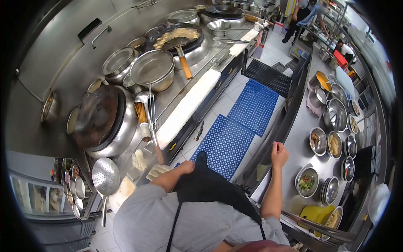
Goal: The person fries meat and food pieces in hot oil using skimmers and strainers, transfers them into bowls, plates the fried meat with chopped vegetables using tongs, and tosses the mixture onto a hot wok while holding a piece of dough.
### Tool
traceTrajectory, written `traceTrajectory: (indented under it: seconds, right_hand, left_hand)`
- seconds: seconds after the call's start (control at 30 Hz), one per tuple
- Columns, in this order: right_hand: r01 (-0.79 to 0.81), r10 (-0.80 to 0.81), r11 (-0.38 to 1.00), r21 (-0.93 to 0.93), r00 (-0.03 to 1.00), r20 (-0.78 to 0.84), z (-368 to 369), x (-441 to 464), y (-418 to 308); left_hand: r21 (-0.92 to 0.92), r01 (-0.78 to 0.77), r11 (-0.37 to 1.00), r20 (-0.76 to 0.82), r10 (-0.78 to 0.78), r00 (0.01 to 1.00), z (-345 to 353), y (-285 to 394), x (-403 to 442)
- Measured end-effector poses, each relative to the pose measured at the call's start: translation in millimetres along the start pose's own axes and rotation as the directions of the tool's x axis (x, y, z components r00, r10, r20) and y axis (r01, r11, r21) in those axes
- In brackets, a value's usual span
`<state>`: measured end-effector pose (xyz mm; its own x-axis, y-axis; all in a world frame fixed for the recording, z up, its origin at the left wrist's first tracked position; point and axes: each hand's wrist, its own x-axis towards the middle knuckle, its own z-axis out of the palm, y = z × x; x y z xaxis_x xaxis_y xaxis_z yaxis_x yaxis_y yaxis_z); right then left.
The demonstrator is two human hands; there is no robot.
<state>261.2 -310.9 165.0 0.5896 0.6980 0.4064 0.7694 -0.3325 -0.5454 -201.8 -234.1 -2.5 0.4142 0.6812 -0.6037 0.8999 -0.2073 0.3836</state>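
My left hand (187,167) hangs beside the black apron (204,182) with its fingers curled in, and nothing shows in it. A ladle (154,136) with a wooden handle lies near it on the stove edge, by a bamboo brush (143,122). Raised near the edge of the right-hand counter, my right hand (279,154) is closed in a loose fist with nothing visible in it. The closest things to it are a metal bowl of brown food pieces (317,141) and a bowl of greens (306,181).
On the left stand a tilted wok (98,115), a large strainer on a pot (152,67) and a wok with frothy contents (178,38). Blue mats (226,145) cover the aisle floor. A perforated skimmer (105,176) lies at lower left. A co-worker (300,17) stands far back.
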Motion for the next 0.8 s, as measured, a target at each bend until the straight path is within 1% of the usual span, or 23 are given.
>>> traceTrajectory:
  seconds: [0.07, 0.2, 0.27, 0.37, 0.47, 0.57, 0.67, 0.8]
  right_hand:
    - [0.008, -0.008, 1.0, -0.008, 1.0, -0.007, 3.6, -0.4, 3.7]
    - [-0.027, 0.027, 0.999, -0.018, 0.999, 0.039, 1.0, -0.3, 2.4]
    - [-0.014, 0.015, 1.0, -0.025, 0.999, 0.032, 2.2, -0.6, 3.9]
    - [-0.001, 0.002, 1.0, -0.031, 1.0, 0.024, 1.2, -1.5, 1.8]
    - [0.001, -0.001, 0.999, -0.033, 1.0, 0.023, -0.7, -1.9, -0.4]
    - [-0.007, 0.008, 0.999, -0.035, 1.0, 0.03, -0.7, -2.1, -1.3]
    - [-0.01, 0.011, 0.999, -0.039, 1.0, 0.028, -0.1, -1.8, 0.7]
    - [-0.002, 0.002, 0.999, -0.047, 1.0, 0.008, 2.5, -2.4, 3.1]
  left_hand:
    - [0.029, 0.009, 1.0, -0.016, -0.008, 1.0, 4.7, -1.1, 4.1]
    - [-0.018, -0.004, 1.0, -0.021, 0.004, 1.0, -1.3, 2.1, -3.5]
    - [-0.022, -0.003, 1.0, -0.038, 0.002, 0.999, 4.2, -2.8, -1.8]
    - [0.021, -0.007, 1.0, -0.074, 0.008, 0.997, 7.1, -5.4, -2.0]
    - [-0.018, 0.003, 1.0, -0.094, -0.004, 0.996, 11.1, -9.9, -0.2]
    - [-0.034, 0.039, 0.999, -0.043, -0.04, 0.998, 9.4, -10.6, 1.7]
    - [-0.039, 0.034, 0.999, -0.082, -0.037, 0.996, 0.1, -3.3, -5.5]
    - [-0.105, 0.056, 0.993, -0.042, -0.061, 0.997, -17.9, 7.6, -16.6]
